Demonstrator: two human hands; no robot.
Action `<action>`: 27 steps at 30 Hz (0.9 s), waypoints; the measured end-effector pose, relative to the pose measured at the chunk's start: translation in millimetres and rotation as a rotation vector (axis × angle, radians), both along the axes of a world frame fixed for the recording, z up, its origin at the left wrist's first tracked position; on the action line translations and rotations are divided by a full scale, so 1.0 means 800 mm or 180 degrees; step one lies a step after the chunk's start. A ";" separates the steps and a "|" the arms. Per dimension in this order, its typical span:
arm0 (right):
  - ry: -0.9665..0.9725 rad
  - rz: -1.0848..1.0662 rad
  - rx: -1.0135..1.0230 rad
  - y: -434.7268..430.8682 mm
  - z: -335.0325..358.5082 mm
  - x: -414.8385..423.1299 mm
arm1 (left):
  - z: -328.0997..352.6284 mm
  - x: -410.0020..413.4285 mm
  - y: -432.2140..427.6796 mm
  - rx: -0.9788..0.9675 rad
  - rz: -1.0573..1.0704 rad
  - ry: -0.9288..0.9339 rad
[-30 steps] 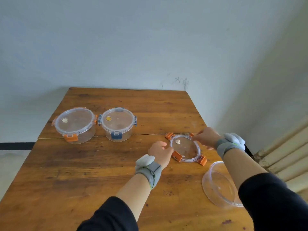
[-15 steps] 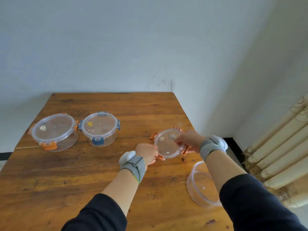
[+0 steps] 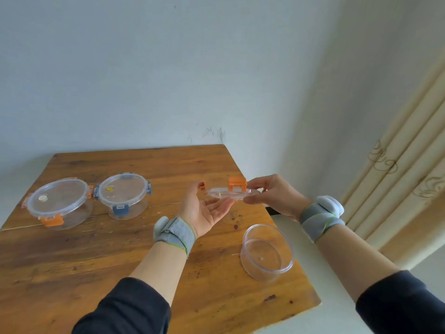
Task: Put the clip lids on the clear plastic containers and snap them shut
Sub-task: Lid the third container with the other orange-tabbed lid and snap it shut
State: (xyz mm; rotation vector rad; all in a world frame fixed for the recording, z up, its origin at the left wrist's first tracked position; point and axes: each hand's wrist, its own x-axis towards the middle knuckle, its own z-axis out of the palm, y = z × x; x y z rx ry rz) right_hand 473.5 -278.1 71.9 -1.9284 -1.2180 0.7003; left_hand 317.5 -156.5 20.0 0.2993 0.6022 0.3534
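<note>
Head view: A clear lid with orange clips point(image 3: 228, 192) is held in the air above a wooden table point(image 3: 72, 256), seen almost edge-on and roughly level, its clips flipped outward. The lid's right rim is pinched between the thumb and fingers of the right hand point(image 3: 272, 196). The left hand point(image 3: 204, 210) is turned palm up and largely open, its fingertips touching the lid's underside at the left edge while its thumb is raised beside an orange clip; a supporting touch is shown there rather than a closed grasp. Grey straps are worn on both wrists.

The open clear container point(image 3: 267, 253), still without a lid, stands on the table near its right edge, below and a little to the right of the held lid and well apart from it. At the table's left, an orange-clipped container point(image 3: 60, 203) and a blue-clipped container point(image 3: 124, 195) stand just beside each other with lids on and clips apparently folded down.

The last of three lids is judged to be in hand, with the placing step not yet done. For the next move, the lid would need to be brought down over the open container, centred on its rim and seated flat, with the clips kept clear of the rim before being pressed down one by one.
</note>
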 end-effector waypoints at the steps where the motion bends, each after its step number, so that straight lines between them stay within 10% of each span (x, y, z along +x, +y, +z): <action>1: 0.0001 -0.0018 -0.0028 -0.002 0.000 0.002 | 0.001 -0.001 0.003 0.0063 -0.0019 -0.0053; 8: 0.0032 -0.0216 -0.0178 -0.069 -0.005 0.009 | 0.026 0.018 -0.043 0.0874 -0.0404 0.0470; 16: 0.2328 -0.1682 0.0715 -0.101 -0.037 0.016 | 0.018 0.043 -0.093 0.1627 -0.0439 0.0918; 22: 0.1940 -0.2115 0.0477 -0.095 -0.071 0.015 | 0.002 0.050 -0.104 0.2202 -0.0604 0.1395; 27: 0.1846 -0.2253 0.0419 -0.090 -0.092 0.014 | -0.011 0.045 -0.100 0.3915 -0.0831 0.2184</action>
